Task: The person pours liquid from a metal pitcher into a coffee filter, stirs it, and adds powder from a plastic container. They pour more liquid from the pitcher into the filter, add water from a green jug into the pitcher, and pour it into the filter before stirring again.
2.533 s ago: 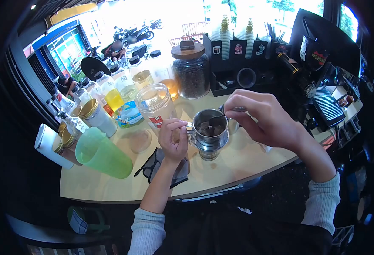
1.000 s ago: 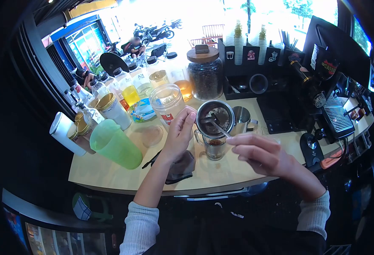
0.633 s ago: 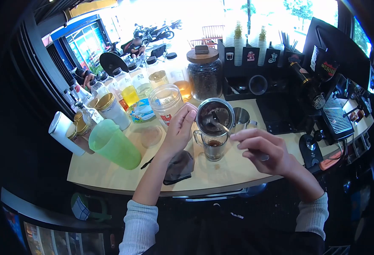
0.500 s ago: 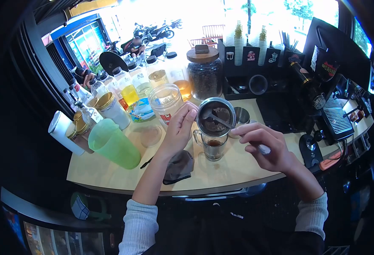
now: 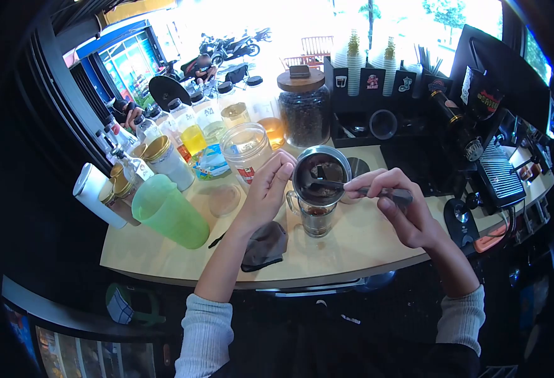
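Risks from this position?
1. The metal filter sits tilted over the glass mug, steadied only by the left hand; grounds may tip onto the counter.
2. The right hand works a spoon inside it; a hard push might topple the mug.

We see the metal filter on the glass mug. The pitcher lies left; the bean jar stands behind.

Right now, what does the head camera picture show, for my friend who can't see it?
A left hand tilts a metal filter over a glass mug while the right hand pokes a spoon inside it.
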{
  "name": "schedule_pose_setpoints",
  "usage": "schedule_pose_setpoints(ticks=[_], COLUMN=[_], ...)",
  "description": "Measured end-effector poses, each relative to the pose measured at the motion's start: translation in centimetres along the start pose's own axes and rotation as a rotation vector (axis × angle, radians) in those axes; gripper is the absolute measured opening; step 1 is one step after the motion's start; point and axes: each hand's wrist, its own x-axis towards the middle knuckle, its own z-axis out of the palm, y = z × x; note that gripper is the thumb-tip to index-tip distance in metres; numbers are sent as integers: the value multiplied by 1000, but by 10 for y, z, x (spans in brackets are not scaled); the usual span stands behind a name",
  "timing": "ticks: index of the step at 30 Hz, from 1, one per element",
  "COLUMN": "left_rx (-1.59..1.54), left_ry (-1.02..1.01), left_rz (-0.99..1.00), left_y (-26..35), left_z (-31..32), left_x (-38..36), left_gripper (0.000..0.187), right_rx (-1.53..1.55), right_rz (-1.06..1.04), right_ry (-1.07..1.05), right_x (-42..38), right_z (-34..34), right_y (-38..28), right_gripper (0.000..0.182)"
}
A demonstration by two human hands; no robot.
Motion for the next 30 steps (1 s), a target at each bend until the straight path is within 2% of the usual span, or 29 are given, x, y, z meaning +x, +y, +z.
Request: schedule_pose_setpoints(ticks=[3, 10, 12, 15, 17, 22, 24, 27, 30], left_rx=[51, 75, 84, 79, 114, 129, 121, 130, 150], left_ry=[14, -10, -10, -18, -6, -5, -6, 2, 2], left_rz=[14, 25, 29, 11, 61, 42, 34, 44, 44], left_y=[1, 8, 7, 9, 11, 11, 12, 13, 12], left_z=[-1, 0, 0, 1, 2, 0, 1, 2, 1], left_x=[1, 2, 3, 1, 3, 2, 2, 2, 1], left_gripper=[23, 25, 25, 26, 27, 27, 27, 26, 26], right_rx=[-4, 3, 41, 168, 136, 61, 89, -41, -7], right_rz=[57, 33, 169, 160, 156, 145, 88, 93, 54], right_ry=[-86, -22, -33, 71, 55, 55, 165, 50, 72], right_x=[-1, 3, 2, 6, 8, 12, 17, 19, 21], right_z=[-9, -16, -25, -17, -16, -14, -9, -14, -11], right_y=[-4, -1, -4, -4, -3, -7, -7, -7, -8], right_gripper=[11, 17, 19, 21, 20, 17, 14, 14, 13])
